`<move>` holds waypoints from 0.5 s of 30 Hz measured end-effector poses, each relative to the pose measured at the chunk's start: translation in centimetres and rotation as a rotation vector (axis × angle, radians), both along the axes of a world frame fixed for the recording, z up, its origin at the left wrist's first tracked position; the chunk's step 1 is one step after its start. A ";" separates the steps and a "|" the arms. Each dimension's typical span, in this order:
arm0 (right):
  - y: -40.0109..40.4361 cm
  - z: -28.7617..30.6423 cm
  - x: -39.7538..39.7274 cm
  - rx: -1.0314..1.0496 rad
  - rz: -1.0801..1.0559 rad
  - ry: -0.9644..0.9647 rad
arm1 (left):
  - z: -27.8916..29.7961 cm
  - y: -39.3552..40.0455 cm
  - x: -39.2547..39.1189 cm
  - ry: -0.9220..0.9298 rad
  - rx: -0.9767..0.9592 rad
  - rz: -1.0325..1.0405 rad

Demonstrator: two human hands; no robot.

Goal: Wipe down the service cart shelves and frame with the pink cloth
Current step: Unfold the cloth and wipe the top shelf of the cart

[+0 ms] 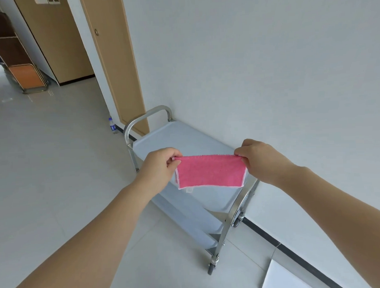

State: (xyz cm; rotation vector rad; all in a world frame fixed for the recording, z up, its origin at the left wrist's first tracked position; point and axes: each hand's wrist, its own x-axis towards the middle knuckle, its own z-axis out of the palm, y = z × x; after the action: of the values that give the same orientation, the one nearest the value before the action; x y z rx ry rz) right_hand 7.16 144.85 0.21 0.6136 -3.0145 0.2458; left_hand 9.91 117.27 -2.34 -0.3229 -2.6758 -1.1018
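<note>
head | pink cloth (210, 171) hides part of top shelf (184, 139)

Service cart (197, 143), pale tray shelves, metal frame, on tiled floor (56, 170).
Top shelf below both hands (157, 166); water bottle (112, 125) and white board (284, 278) on floor.

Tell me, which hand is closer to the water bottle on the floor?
Left. The left hand holds the cloth on the side toward the bottle; the right hand holds the far corner, farther away.
</note>
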 end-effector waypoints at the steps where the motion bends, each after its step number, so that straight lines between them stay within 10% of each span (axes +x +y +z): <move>1: -0.2 -0.5 -0.9 0.003 0.001 0.000 | -0.5 -0.2 -1.2 -0.008 -0.001 -0.012; 15: 0.4 -10.0 -16.7 0.107 -0.199 -0.131 | -9.8 0.4 -21.9 -0.275 -0.067 -0.197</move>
State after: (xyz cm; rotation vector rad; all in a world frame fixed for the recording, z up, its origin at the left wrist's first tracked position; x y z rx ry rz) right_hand -9.59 145.27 -9.80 0.3107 -3.2024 0.1193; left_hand -12.02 117.70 -12.11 -0.4890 -2.9799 -1.1908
